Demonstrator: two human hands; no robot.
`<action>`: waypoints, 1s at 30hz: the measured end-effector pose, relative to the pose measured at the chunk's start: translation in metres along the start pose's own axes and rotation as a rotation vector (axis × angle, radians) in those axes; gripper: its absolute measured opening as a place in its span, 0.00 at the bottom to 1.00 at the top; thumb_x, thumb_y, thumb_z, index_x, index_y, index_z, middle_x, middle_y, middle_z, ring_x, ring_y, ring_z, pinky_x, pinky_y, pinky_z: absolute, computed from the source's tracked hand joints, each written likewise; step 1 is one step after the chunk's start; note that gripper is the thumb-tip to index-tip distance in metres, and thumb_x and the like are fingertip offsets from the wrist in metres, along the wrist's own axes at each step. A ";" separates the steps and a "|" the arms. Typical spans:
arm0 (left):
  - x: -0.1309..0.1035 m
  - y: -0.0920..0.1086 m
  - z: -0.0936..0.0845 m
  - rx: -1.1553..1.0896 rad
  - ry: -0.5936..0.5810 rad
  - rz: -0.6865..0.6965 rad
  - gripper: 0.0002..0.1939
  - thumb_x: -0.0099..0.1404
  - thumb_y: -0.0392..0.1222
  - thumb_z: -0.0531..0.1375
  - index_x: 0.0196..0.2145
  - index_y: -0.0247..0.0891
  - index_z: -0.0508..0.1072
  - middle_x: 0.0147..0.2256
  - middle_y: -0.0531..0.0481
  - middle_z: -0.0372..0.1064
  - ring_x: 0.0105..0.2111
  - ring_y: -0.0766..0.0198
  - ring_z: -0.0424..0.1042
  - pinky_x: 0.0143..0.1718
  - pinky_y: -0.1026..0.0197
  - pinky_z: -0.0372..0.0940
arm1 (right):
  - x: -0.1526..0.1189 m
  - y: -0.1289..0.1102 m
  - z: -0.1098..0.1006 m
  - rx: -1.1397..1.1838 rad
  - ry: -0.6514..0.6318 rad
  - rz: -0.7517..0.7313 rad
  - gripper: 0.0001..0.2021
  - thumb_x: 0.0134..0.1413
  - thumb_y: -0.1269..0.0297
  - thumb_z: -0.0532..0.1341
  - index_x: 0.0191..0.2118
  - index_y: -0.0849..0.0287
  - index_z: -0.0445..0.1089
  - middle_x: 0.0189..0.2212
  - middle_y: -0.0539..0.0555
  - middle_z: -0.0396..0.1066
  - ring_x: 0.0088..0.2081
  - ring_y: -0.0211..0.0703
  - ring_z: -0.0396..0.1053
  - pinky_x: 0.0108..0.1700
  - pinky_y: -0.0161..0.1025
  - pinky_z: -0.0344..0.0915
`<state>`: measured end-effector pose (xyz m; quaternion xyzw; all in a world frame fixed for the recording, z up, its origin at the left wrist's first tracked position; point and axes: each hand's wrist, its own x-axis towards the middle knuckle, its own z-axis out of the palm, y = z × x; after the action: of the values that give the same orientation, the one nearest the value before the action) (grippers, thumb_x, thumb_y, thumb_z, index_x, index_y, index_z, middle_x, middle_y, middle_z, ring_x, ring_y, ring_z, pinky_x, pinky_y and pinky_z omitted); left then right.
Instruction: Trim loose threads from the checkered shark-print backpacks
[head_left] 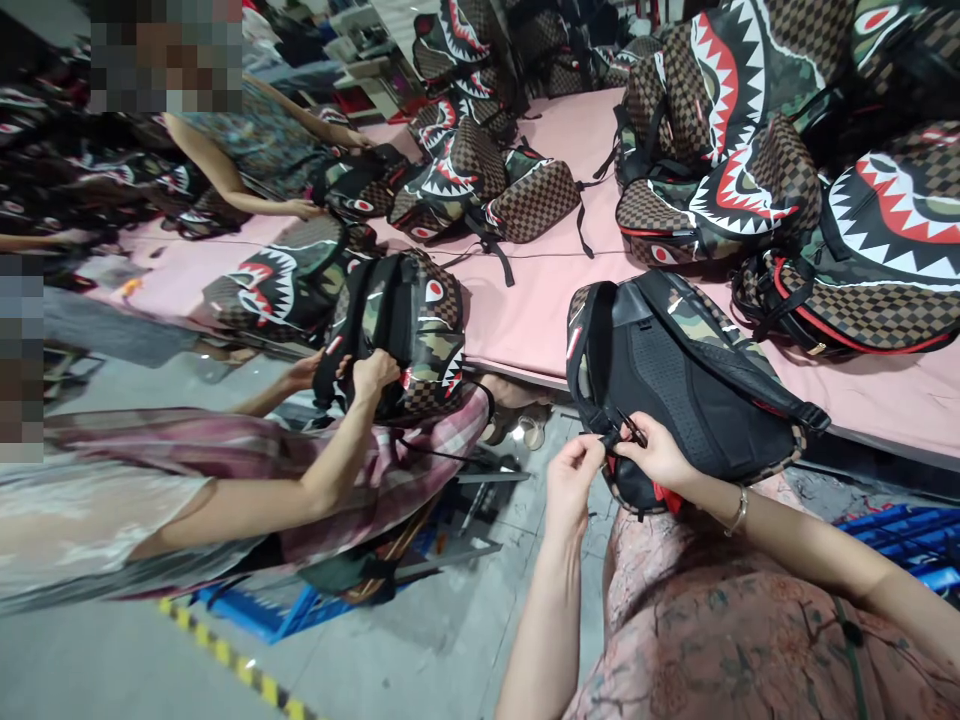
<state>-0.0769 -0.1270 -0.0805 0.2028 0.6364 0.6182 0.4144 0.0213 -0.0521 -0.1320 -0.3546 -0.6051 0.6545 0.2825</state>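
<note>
A backpack (679, 375) rests on my lap against the table edge, its black padded back panel facing up, with camouflage and brown check sides. My left hand (574, 480) pinches the end of a black strap (606, 440) at the bag's lower left corner. My right hand (664, 458), close beside it, is closed on a slim black tool (631, 428) that looks like small scissors; its exact shape is partly hidden by the fingers. Both hands meet at the strap end, nearly touching. A bit of red (666, 498) shows under my right wrist.
Shark-mouth backpacks (731, 190) are heaped on the pink table (517, 335). To the left, a seated co-worker's hand (375, 375) is on another backpack (431, 335). A further person stands at the far side. Blue metal frames (281, 612) and yellow-black floor tape (232, 660) lie below.
</note>
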 end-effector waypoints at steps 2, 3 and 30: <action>0.001 -0.006 0.003 0.079 0.041 0.070 0.13 0.45 0.46 0.66 0.22 0.34 0.70 0.20 0.56 0.61 0.21 0.72 0.59 0.25 0.67 0.57 | -0.002 0.000 -0.002 -0.016 0.002 0.003 0.08 0.42 0.62 0.60 0.28 0.58 0.59 0.24 0.46 0.63 0.26 0.36 0.61 0.32 0.34 0.59; 0.002 -0.009 0.005 0.115 0.051 0.097 0.12 0.45 0.45 0.66 0.22 0.34 0.70 0.19 0.56 0.60 0.21 0.72 0.58 0.25 0.67 0.57 | -0.004 -0.001 -0.005 -0.040 0.009 0.005 0.08 0.42 0.62 0.60 0.28 0.58 0.60 0.25 0.46 0.63 0.26 0.35 0.61 0.31 0.33 0.59; 0.000 -0.012 0.008 0.338 -0.116 0.134 0.08 0.47 0.41 0.65 0.25 0.34 0.74 0.21 0.56 0.56 0.21 0.72 0.55 0.23 0.68 0.53 | -0.019 -0.032 -0.068 -0.901 -0.205 -0.407 0.12 0.58 0.58 0.52 0.36 0.58 0.70 0.30 0.55 0.70 0.34 0.43 0.65 0.36 0.37 0.56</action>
<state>-0.0676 -0.1235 -0.0909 0.3469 0.6913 0.5160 0.3682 0.0852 -0.0232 -0.0992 -0.2500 -0.9090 0.2916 0.1621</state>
